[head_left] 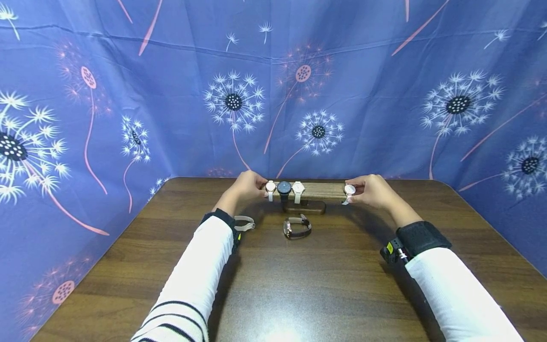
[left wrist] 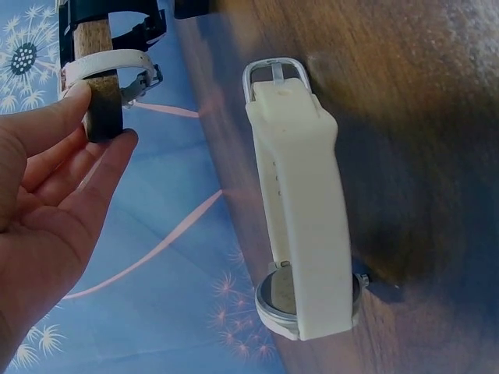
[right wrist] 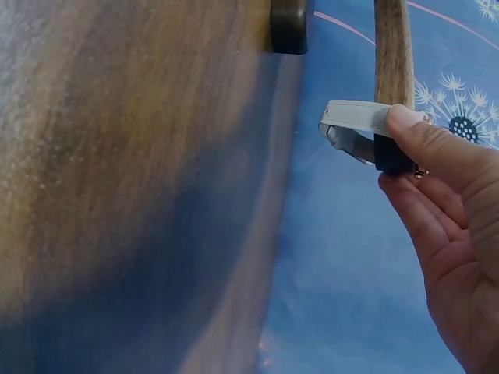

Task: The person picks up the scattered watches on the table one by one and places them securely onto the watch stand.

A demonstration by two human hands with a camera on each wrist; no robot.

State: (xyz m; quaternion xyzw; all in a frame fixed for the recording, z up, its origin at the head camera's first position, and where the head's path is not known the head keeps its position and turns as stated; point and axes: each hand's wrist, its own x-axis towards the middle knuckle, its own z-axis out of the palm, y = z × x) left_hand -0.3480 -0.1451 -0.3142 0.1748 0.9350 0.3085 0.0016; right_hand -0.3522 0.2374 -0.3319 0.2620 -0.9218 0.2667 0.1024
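Observation:
A wooden watch stand (head_left: 325,190) has a horizontal bar on a dark base (head_left: 311,207). Near the bar's left end hang a white-strapped watch (head_left: 271,187), a black watch (head_left: 284,188) and another white watch (head_left: 298,188). My left hand (head_left: 246,185) grips that end, thumb beside the first white strap (left wrist: 117,62) and fingers at the tip. At the opposite end my right hand (head_left: 372,190) pinches a light-strapped watch (head_left: 349,190) that loops round the bar. In the right wrist view, its thumb presses the strap (right wrist: 355,115) and the fingers sit below the bar's tip.
On the brown wooden table (head_left: 299,285) lie a white-strapped watch (head_left: 245,223), partly behind my left wrist, and a dark-strapped watch (head_left: 298,227) in front of the base. A blue dandelion-print cloth (head_left: 367,118) hangs behind the table's far edge.

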